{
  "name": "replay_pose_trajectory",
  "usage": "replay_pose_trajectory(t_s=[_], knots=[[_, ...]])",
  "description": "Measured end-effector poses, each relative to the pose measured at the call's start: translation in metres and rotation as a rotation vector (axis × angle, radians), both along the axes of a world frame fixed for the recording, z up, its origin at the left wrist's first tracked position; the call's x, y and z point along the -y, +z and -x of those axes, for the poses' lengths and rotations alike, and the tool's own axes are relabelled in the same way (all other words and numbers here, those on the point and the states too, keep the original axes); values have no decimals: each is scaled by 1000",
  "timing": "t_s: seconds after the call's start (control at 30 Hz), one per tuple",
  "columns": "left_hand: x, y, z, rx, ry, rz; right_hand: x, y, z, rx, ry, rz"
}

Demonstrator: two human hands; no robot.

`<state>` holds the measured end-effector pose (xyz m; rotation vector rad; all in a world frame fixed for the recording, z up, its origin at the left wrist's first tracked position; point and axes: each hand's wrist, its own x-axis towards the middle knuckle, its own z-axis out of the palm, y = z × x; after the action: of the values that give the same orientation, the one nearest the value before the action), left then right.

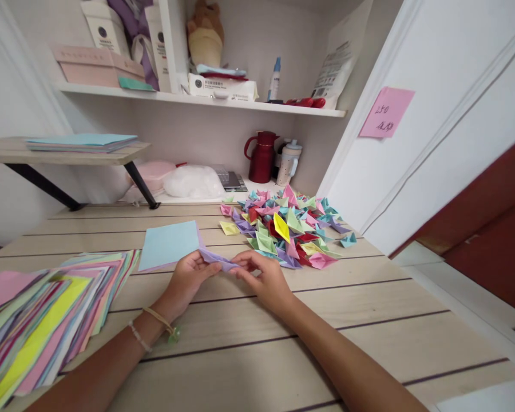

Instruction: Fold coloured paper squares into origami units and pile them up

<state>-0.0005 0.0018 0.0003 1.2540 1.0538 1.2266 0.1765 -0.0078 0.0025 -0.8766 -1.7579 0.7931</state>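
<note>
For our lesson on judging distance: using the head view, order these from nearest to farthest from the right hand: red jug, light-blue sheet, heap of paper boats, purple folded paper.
1. Purple folded paper: at the fingertips of the right hand.
2. Heap of paper boats: just beyond, rightward.
3. Light-blue sheet: off left.
4. Red jug: far back.

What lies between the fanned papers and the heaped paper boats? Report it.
In the head view: a light-blue sheet, with the left hand and folded purple paper nearer the camera.
</note>
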Motion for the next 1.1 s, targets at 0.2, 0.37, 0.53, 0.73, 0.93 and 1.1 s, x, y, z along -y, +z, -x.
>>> replay_pose_trajectory(t_s=[0.2, 0.37, 0.53, 0.73, 0.93, 1.1], knots=[[-14, -2, 22, -548, 189, -369, -14, 13, -25, -72, -292, -75], [-21, -10, 43, -1123, 252, -466, -38, 21, -79, -228, -775, -155], [-20, -8, 44, -1288, 165, -452, -46, 17, -121, 89, -1221, -59], [-19, -5, 43, -1410, 145, -513, -45, 14, -127, 217, -1281, -13], [-17, -2, 38, -1377, 381, -544, -26, 34, -85, 62, -1099, -389], [-10, 0, 31, -1232, 441, -875, -4, 20, -29, 308, -282, -141]])
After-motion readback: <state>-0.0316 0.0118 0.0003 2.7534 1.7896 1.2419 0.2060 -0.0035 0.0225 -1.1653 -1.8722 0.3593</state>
